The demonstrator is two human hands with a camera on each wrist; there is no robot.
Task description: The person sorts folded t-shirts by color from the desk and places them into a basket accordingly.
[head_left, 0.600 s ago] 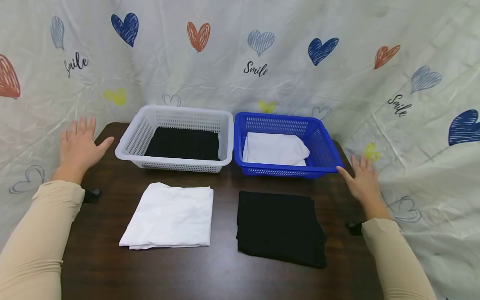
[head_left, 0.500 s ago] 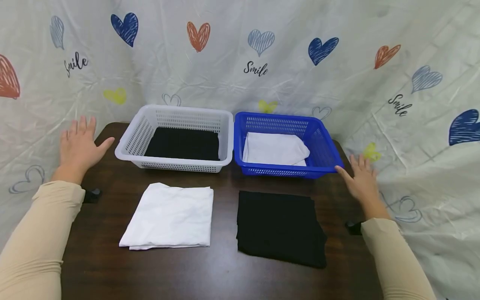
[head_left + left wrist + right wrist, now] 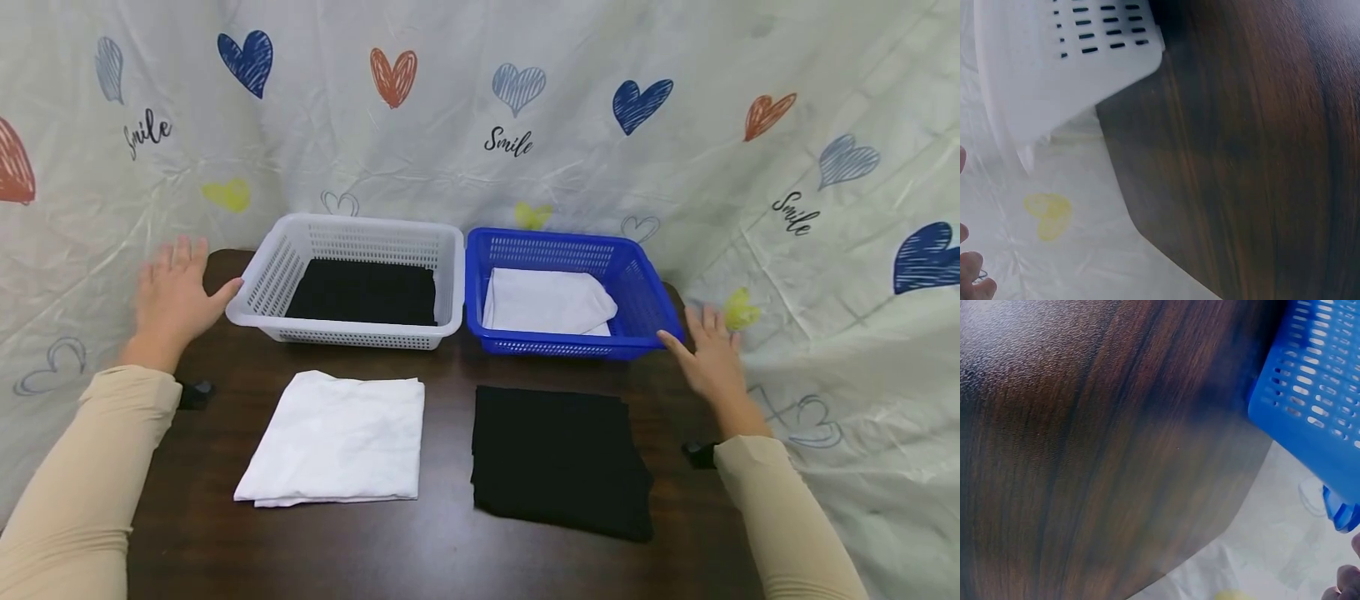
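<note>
My left hand (image 3: 174,296), fingers spread and straight, is at the left end of the white basket (image 3: 345,333), its thumb tip right at the rim. On the other side my right hand (image 3: 708,354) is spread with its thumb tip at the near right corner of the blue basket (image 3: 570,344). Neither hand holds anything. A folded black cloth (image 3: 363,292) lies in the white basket, and a folded white cloth (image 3: 547,300) in the blue one. In front of them lie another folded white cloth (image 3: 341,437) and another folded black cloth (image 3: 558,458). Only fingertips show in both wrist views.
The baskets stand side by side at the back of a dark wooden table (image 3: 450,550). Behind and beside it hangs a pale sheet (image 3: 450,125) printed with hearts and "Smile". The table's edge shows in the left wrist view, below the white basket.
My left hand has moved right, to the white basket's rim. The right hand has shifted slightly left at the blue basket's corner. Cloths and baskets stay where they were.
</note>
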